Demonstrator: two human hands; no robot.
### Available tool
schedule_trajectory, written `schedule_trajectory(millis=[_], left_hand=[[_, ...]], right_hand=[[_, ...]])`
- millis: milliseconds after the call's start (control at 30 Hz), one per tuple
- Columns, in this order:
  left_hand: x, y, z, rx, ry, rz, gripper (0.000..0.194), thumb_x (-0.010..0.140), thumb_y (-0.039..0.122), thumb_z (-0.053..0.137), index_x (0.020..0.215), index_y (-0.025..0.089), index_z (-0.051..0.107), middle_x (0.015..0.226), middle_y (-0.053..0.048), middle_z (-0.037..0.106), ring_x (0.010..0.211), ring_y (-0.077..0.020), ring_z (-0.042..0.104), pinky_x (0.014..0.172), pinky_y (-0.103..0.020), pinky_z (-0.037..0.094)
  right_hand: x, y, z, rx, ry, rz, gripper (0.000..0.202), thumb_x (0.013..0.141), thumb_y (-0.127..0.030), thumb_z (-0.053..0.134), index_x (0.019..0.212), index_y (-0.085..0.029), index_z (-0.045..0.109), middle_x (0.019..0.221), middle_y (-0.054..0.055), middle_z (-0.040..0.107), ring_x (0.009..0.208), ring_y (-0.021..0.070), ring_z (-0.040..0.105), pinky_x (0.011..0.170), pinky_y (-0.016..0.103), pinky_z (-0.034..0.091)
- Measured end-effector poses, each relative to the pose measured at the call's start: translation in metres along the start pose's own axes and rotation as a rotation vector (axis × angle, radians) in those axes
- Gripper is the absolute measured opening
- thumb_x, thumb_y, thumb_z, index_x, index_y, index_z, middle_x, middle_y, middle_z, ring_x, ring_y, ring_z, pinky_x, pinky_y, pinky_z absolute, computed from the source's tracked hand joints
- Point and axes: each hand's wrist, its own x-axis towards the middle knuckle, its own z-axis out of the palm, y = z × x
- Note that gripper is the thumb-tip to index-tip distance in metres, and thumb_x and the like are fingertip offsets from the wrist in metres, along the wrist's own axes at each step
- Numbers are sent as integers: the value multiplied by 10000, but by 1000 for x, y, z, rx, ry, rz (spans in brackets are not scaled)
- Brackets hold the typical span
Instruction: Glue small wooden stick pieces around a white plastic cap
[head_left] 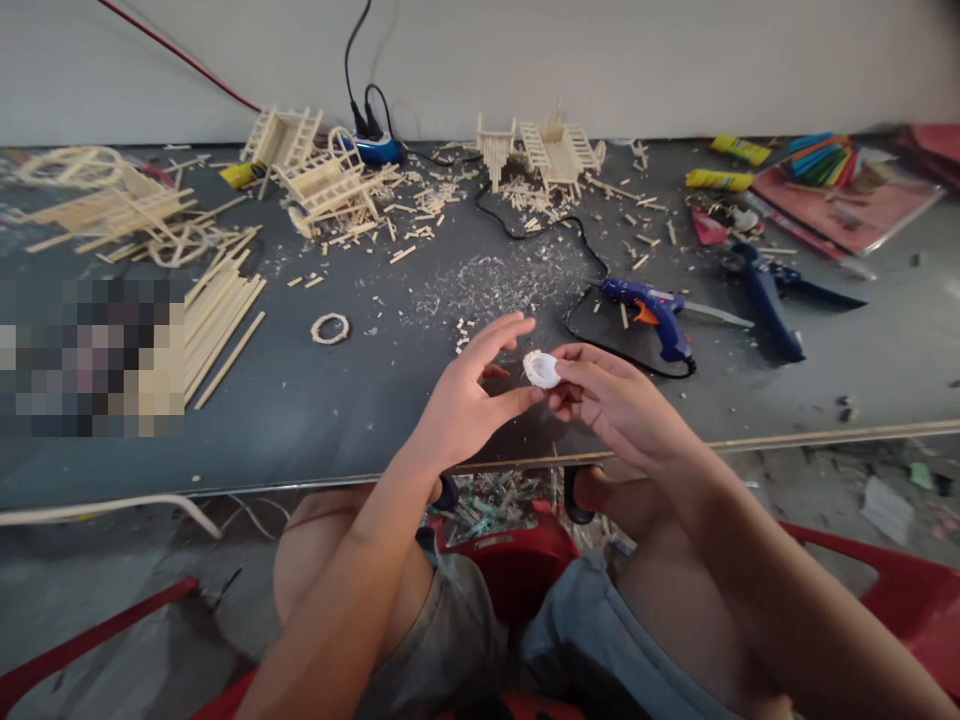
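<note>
Just above the table's front edge, my right hand (611, 395) pinches a small white round cap (545, 371) between thumb and fingers. Pale wooden bits ring the cap's left side. My left hand (469, 395) is beside it, thumb and fingers spread apart around its left side. The left thumb's tip comes close to the cap; whether they touch I cannot tell. To the right lies a blue glue gun (649, 310) with an orange trigger and a clear glue stick in its back. A small ring of wooden pieces (330, 328) rests on the table to the left.
Wooden stick models (559, 155) stand along the wall. Loose sticks (225, 330) lie at the left, with scraps scattered about. Blue-handled cutters (772, 300), yellow glue tubes (718, 180) and coloured sticks (821, 160) are at the right. A black cord (581, 235) crosses the table.
</note>
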Motion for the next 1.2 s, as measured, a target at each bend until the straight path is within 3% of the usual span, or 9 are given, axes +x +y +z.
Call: schedule_trajectory(millis=[133,233,433,600,700,933,1100,1200], left_hand=[[0,4,-2,142,-24,86,168,826,270,655,992,260,673,1300,-39,597,1226,-221,524,1027,-410,407],[0,6,-2,200,-19,104,112,800,302,688,894,241,675,1241,-39,629,1173,-217,559,1042,-422,388],[0,6,1,176,-30,90,149,783,342,703,834,211,655,1101,-47,681,1015,-190,630,961,-367,446],[0,8,2,153,-15,77,138,798,339,687,830,207,663,1052,-50,695,968,-186,645,929,-349,467],[0,7,1,155,-14,118,142,789,339,698,834,207,669,1035,-49,696,965,-186,645,920,-346,472],[0,2,2,202,17,248,163,772,328,722,877,216,668,1033,-46,684,971,-188,635,907,-362,479],[1,-1,4,201,61,264,334,743,322,751,1042,235,630,1169,-62,640,1111,-224,577,993,-398,430],[0,-4,6,0,62,158,561,720,335,768,1220,240,533,1264,-85,582,1148,-226,554,975,-363,449]], right_hand=[[-1,-1,1,20,-23,30,201,767,-341,657,849,-181,568,690,-23,575,561,83,510,520,215,381],[0,0,-1,8,-22,41,217,789,-381,636,824,-173,582,665,-20,570,547,85,501,513,217,381],[0,3,-4,-15,-65,49,296,822,-454,606,765,-164,581,650,-16,572,537,80,504,497,208,377],[-4,1,-4,-87,-53,-58,231,833,-398,611,961,-205,608,732,-19,605,617,93,547,537,207,399],[-6,1,-7,-112,-98,-108,253,833,-363,625,1049,-232,617,759,-19,619,654,98,550,569,213,411],[-3,3,-13,-96,-155,-137,200,816,-350,665,970,-226,631,763,-20,626,633,87,530,582,216,418],[0,3,-11,-78,-107,-174,199,791,-357,694,897,-212,609,738,-30,610,597,75,517,547,206,409],[2,4,-9,-109,-50,-251,204,754,-306,734,882,-212,605,763,-35,610,613,69,524,550,200,416]])
